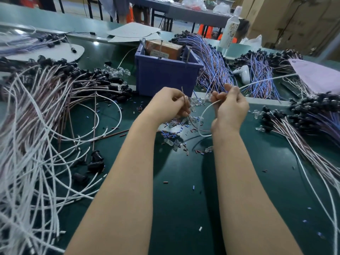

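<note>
Head view is showing the left hand [169, 103] pinching a brown wire [183, 97] upright, while the right hand [230, 109] is gripping a white wire [207, 108] just right of it, above the table [184, 190].

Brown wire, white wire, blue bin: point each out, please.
brown wire [183, 93], head view, free upper end.
white wire [204, 111], head view, curved lower stretch.
blue bin [165, 78], head view, front wall.

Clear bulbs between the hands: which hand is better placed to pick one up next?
Left, probably. The left hand, pinching only a brown wire, has fingertips right beside the clear bulbs. The right hand grips a long white wire trailing right.
</note>
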Demonstrator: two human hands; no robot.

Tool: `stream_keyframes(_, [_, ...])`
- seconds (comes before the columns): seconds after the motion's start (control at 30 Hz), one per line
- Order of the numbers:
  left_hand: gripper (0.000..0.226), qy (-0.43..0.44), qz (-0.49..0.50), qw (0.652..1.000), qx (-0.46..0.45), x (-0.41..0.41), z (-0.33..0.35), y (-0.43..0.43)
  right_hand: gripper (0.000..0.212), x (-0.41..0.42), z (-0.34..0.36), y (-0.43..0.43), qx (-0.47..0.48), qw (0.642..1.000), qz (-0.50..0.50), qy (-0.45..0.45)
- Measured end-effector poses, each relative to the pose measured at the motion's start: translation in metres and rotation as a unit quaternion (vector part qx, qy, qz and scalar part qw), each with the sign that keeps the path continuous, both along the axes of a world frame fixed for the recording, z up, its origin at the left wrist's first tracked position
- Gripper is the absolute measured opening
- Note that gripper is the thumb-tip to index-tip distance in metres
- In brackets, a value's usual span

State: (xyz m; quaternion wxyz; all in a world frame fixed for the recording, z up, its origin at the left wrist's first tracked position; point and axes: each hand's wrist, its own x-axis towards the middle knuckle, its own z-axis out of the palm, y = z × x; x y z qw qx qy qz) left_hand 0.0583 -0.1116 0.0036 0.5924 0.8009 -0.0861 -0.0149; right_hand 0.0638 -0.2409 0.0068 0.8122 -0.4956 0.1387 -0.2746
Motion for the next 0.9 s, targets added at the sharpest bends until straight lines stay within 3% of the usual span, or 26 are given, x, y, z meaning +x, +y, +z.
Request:
stream_keyframes(0.1, [0.027,0.023,-0.015,0.999,-0.021,-0.001,0.001,-0.006,0.028,0.002,-0.004,0.003,0.031,0.999,0.017,0.01])
stream_keyframes(0.23, [0.027,0.1,-0.035,0.988,-0.112,-0.001,0.002,-0.006,0.018,0.003,-0.008,0.003,0.02,0.999,0.015,0.025])
stream_keyframes(0.37, [0.019,0.068,-0.046,0.989,-0.125,0.0,-0.002,-0.003,0.03,0.003,-0.01,0.002,-0.055,0.996,0.023,0.07])
stream_keyframes(0.5, [0.027,0.033,0.076,0.987,-0.139,0.006,-0.006,-0.003,0.025,-0.004,-0.009,0.008,-0.223,0.968,0.081,0.08])
stream_keyframes(0.67, [0.017,-0.007,0.247,0.948,-0.201,0.018,-0.007,0.011,0.03,-0.007,-0.008,0.028,-0.375,0.919,0.109,0.057])
stream_keyframes(0.9, [0.013,-0.081,0.292,0.936,-0.178,0.02,-0.004,0.018,0.032,-0.014,-0.005,0.036,-0.451,0.883,0.122,0.05])
